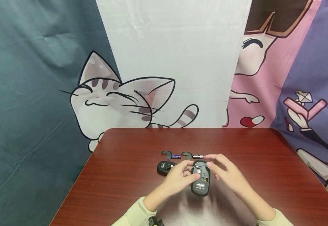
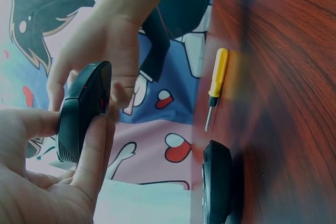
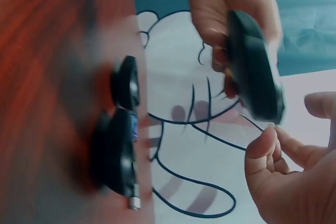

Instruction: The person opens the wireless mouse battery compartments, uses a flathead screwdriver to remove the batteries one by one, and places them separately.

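My left hand (image 1: 179, 179) grips a black computer mouse (image 1: 200, 190) above the table, thumb on its upturned underside and fingers behind. The mouse's battery slot is uncovered, and a label shows below it. My right hand (image 1: 231, 175) is beside its upper right corner, thumb tip right at the edge and index finger extended. In the right wrist view, the right fingertips (image 3: 266, 135) come close to the end of the mouse. A second black mouse (image 1: 162, 168) lies underside up on the table, partly behind the left hand.
Past the hands lie two dark curved covers (image 1: 166, 153), a blue battery (image 1: 176, 156) and a silver-white battery (image 1: 198, 156). The left wrist view shows a yellow-handled screwdriver (image 2: 218, 74) on the brown table (image 1: 118, 188). Behind the table hangs a cartoon-printed cloth (image 1: 175, 47).
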Demonstrator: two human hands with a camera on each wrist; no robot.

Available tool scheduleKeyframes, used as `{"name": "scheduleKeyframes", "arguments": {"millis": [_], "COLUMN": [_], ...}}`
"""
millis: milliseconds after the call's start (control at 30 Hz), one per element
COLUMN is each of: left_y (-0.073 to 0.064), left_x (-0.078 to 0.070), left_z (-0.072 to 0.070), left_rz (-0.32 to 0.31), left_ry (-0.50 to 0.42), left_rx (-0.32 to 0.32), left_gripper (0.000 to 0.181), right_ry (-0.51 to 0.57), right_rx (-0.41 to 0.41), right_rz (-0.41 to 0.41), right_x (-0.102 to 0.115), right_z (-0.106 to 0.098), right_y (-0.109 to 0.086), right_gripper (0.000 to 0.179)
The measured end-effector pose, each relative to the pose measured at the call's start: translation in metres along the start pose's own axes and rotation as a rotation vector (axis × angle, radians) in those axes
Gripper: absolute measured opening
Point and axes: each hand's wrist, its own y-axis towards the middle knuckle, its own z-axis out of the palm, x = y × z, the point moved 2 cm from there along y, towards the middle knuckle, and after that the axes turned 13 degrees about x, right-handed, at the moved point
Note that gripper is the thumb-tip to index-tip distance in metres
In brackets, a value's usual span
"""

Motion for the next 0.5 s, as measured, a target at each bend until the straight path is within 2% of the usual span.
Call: {"name": "scheduleKeyframes", "arguments": {"millis": [100,233,367,500], "left_y": [0.000,0.000,-0.001,-0.001], "left_x": [0.000,0.002,0.003,0.004], "left_z": [-0.001,-0.001,-0.001,0.000], "left_rz": [-0.006,-0.007,-0.001,0.005], "left_ry": [-0.005,-0.004,-0.003,0.002], "left_rx": [-0.002,0.003,0.004,0.008], "left_gripper": [0.046,0.045,0.045,0.045], "right_ry": [-0.022,-0.030,-0.031,-0.036], "right_rx": [0.047,0.118,0.184,0.220], "right_rz": [0.002,0.057,0.102,0.101], "right_x": [0.002,0.003,0.005,0.006], "right_z": [-0.008,-0.017,-0.020,-0.019], "right_y": [0.004,0.009,0.012,0.016], "right_gripper": [0.027,0.028,0.029,0.029]}}
